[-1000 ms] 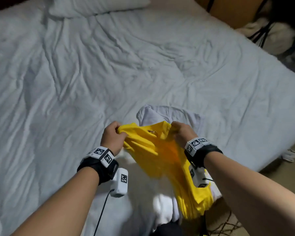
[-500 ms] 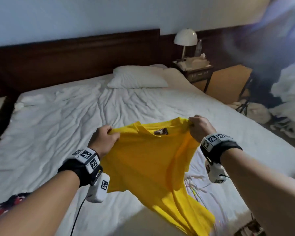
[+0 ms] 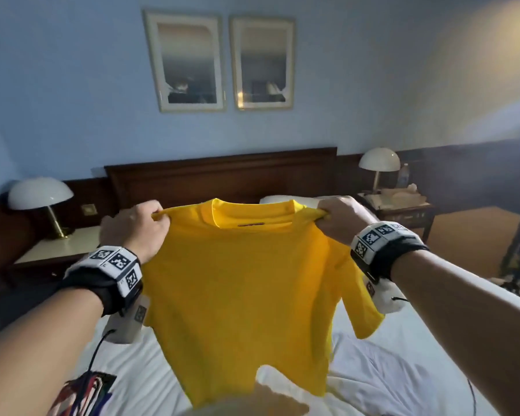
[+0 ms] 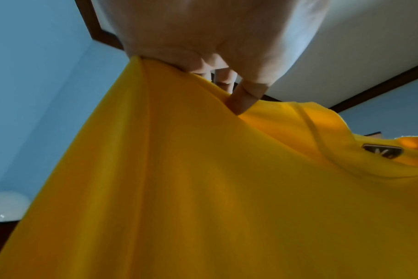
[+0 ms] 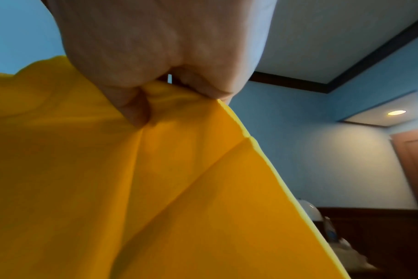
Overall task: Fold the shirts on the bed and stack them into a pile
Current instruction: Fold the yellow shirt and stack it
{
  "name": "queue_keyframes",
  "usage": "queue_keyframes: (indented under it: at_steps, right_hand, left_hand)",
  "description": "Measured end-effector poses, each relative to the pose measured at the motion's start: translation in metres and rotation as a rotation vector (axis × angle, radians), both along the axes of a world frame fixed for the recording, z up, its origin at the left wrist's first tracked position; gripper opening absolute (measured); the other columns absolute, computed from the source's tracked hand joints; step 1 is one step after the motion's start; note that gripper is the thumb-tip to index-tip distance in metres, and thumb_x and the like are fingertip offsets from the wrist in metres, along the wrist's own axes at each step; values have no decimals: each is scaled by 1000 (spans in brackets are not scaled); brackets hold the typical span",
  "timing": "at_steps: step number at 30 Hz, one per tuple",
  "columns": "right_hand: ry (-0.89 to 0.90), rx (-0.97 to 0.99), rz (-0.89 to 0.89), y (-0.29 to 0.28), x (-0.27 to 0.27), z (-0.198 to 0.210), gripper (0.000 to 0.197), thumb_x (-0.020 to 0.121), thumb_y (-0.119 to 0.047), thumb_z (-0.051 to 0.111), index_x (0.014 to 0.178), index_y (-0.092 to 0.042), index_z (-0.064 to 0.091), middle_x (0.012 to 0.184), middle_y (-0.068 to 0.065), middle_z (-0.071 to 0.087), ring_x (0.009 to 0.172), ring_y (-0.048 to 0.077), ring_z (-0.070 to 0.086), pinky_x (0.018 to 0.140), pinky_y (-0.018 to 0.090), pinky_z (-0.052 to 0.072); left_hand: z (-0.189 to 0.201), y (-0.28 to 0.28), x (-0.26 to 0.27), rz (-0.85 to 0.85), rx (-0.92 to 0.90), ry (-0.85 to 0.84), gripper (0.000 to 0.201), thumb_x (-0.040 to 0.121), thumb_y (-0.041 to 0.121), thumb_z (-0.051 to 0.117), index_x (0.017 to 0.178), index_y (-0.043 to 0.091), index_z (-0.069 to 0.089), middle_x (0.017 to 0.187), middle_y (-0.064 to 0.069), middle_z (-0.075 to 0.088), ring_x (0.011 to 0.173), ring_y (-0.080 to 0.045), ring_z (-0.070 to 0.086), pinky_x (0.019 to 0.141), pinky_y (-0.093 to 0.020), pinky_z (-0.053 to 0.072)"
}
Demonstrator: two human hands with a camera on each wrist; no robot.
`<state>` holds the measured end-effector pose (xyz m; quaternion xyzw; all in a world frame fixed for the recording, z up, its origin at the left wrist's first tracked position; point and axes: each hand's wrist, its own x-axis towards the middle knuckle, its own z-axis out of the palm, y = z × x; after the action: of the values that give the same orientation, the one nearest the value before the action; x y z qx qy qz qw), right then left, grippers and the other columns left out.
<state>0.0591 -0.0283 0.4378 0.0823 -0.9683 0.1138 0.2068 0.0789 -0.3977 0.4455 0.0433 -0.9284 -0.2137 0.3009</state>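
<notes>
A yellow T-shirt [image 3: 240, 289] hangs spread out in the air above the bed [image 3: 427, 355], collar up with a small dark label at the neck. My left hand [image 3: 141, 226] grips its left shoulder and my right hand [image 3: 339, 219] grips its right shoulder. In the left wrist view the fingers [image 4: 243, 98] pinch bunched yellow cloth [image 4: 203, 188]. The right wrist view has the thumb and fingers [image 5: 136, 105] clamped on the shirt's shoulder seam [image 5: 203, 169]. The shirt's right sleeve hangs free; its lower hem is partly hidden.
A white garment with a dark printed picture [image 3: 81, 394] lies on the bed at lower left, and another white garment [image 3: 379, 373] at lower right. A pillow [image 3: 282, 199] sits by the dark headboard [image 3: 222, 175]. Nightstands with lamps [image 3: 39, 196] [image 3: 379, 163] flank the bed.
Both hands have lifted the yellow shirt from a bunched heap low over the bed up to chest height and pulled it apart so it hangs flat. My view has tilted up toward the wall.
</notes>
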Motion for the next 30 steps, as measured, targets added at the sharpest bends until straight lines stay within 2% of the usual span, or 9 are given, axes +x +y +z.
queue_keyframes:
  at_steps: [3,6,11,13,16,18,21,25,30]
  right_hand:
    - [8,-3,86,-24,-6,23,22,86,-37,54,67,-26,56,74,-8,57,75,18,59,71,37,55]
    - [32,0,148,-50,-5,43,16,85,-33,56,71,-26,58,78,-10,55,82,20,60,72,37,54]
    - [139,95,328,-95,5,63,12,87,-18,52,88,-18,64,92,-5,52,89,22,58,76,35,51]
    - [151,169,374,-109,8,65,12,88,-18,51,90,-19,63,94,-5,53,89,22,57,74,33,49]
    - [138,228,383,-112,8,65,11,87,-15,53,91,-19,62,95,-5,53,88,23,57,69,30,45]
    - [99,245,379,-103,5,62,5,89,-19,55,88,-20,60,92,-6,48,89,23,57,72,32,48]
    - [-7,252,348,-87,-4,52,7,91,-25,60,92,-18,58,93,-3,52,96,24,58,81,35,50]
    - [-72,178,287,-72,-17,34,6,94,-20,59,94,-14,61,91,0,62,92,21,62,77,30,49]
    - [-171,206,136,-40,-27,8,16,99,-18,50,98,-15,66,92,0,65,84,15,62,73,24,46]
  left_hand:
    - [22,-18,1,69,-1,18,35,78,44,39,67,16,57,63,-3,62,67,-32,58,75,-44,52]
    - [37,-24,2,109,-35,29,30,72,53,41,71,28,57,80,-2,68,82,-34,61,86,-50,50]
    - [28,36,15,-404,58,-92,64,58,76,49,113,43,59,105,16,65,103,-12,60,101,-44,41]
    - [18,64,18,-506,-14,-201,67,61,82,55,113,40,60,102,19,66,97,-6,61,92,-39,45]
    - [5,77,6,-497,-51,-176,14,81,39,65,77,26,61,73,9,65,73,-17,63,66,-35,49]
    - [7,74,1,-490,2,-127,15,82,23,57,68,20,59,65,5,61,66,-22,58,61,-35,43]
    - [20,65,-5,-549,65,-81,28,78,34,49,75,12,65,68,-3,64,69,-28,59,64,-39,46]
    - [42,65,-13,-532,20,-72,21,88,6,58,89,21,72,85,4,72,80,-15,65,70,-30,51]
    - [63,45,-19,-415,3,-56,22,89,3,56,89,19,71,85,2,68,82,-20,61,71,-30,42]
